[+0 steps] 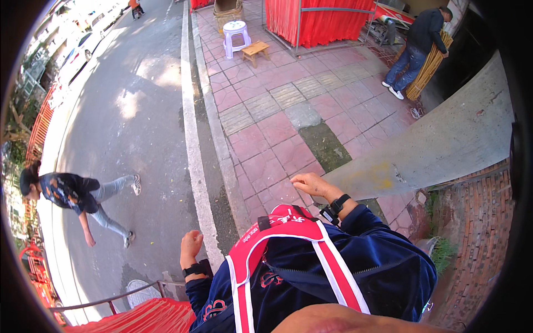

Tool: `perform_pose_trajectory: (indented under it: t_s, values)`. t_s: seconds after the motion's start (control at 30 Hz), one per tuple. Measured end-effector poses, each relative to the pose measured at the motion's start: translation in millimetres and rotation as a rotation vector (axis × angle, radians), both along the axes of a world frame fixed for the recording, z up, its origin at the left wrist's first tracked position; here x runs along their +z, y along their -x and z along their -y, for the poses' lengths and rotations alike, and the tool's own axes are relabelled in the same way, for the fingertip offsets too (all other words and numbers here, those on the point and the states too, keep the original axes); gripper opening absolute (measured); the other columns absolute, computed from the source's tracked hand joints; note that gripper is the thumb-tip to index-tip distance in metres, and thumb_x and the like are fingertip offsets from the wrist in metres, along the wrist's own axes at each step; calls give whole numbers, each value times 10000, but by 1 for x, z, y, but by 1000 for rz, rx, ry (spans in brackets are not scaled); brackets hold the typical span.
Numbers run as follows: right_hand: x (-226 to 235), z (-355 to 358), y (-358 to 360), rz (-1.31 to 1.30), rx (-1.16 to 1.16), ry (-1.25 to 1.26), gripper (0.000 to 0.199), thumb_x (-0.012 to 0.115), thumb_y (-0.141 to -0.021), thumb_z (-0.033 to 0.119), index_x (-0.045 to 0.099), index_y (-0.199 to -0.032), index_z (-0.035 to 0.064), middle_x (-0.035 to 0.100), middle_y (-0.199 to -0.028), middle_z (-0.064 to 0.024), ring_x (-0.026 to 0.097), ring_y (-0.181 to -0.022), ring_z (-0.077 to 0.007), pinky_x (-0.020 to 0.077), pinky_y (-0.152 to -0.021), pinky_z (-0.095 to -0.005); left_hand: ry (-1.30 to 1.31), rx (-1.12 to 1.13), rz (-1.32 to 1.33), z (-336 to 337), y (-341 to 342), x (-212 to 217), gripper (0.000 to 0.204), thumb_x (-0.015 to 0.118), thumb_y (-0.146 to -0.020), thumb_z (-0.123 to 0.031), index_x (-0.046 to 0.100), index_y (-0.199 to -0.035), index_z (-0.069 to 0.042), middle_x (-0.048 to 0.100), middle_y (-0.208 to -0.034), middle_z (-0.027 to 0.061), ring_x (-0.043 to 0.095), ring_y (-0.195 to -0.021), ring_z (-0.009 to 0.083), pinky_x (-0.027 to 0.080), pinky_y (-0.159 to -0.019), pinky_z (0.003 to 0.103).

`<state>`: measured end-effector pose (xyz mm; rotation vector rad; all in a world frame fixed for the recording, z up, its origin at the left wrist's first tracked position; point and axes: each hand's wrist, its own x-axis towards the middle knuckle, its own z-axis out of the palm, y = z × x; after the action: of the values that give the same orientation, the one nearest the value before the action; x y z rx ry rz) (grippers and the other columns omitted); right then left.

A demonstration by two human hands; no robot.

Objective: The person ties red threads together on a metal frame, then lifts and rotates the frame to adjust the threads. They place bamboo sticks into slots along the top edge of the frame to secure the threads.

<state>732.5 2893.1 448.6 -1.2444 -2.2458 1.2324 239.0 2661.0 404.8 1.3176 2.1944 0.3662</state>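
My left hand (pixel 191 244) is held out low in front of my body, beside the white road line. Its fingers are loosely curled in, and nothing shows in them. My right hand (pixel 312 184) reaches forward over the pink paving, bent at the wrist. Its fingers curl together with no object visible in them. Black bands circle both wrists, and a small dark device (pixel 330 212) sits at the right one. Across my dark blue velvety jacket (pixel 355 255) lies a red and white harness (pixel 286 222). Neither hand touches anything around it.
A grey concrete pillar (pixel 433 152) slants beside my right arm. Red fringed racks (pixel 327 22) stand ahead, another (pixel 144 317) at lower left. A stool (pixel 237 38) and small wooden bench (pixel 256 51) stand ahead. One person (pixel 69 191) walks on the road; another (pixel 417 47) holds bundled sticks (pixel 430 69).
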Motion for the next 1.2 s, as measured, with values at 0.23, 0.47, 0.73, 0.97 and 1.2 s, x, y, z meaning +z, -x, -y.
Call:
perform_pose_trajectory:
  t_s: [0.23,0.47,0.73,0.97,1.2]
  values:
    - [-18,-44,-44,-47,-240,48,303,645,-917,242,689,-1126,28,726,-1003,-173,701,-930,-256,533,-812,-355,-33,-373,103,-186,-39,2,324,710,-854,-277,719,-1082,-47,718,-1014,200,707,-891,335,560,-810,426]
    - [-23,-179,-47,-75,-333,98,310,629,-933,221,674,-1164,19,730,-1007,-117,685,-900,-181,525,-800,-312,-59,-404,214,-366,-70,-6,315,705,-855,-268,718,-1075,-44,719,-995,202,705,-926,355,563,-818,416]
    - [-14,-343,-55,-16,-264,90,320,625,-930,231,669,-1178,34,710,-1096,-187,688,-1018,-301,528,-871,-371,-35,-220,180,-436,-48,-44,335,691,-862,-287,721,-1056,-16,734,-987,189,721,-926,298,562,-819,391]
    - [-46,-413,-52,-13,-313,146,314,636,-926,217,676,-1168,20,731,-1064,-136,694,-969,-222,527,-837,-335,343,-108,227,-454,7,-95,351,673,-864,-309,729,-1017,2,739,-917,179,729,-857,275,559,-785,387]
    - [-59,-493,-62,-13,-510,187,300,661,-918,188,680,-1176,38,730,-944,-92,665,-866,-142,536,-784,-305,415,-51,358,-603,52,-130,313,662,-869,-237,718,-1012,37,734,-873,145,714,-701,219,558,-653,370]
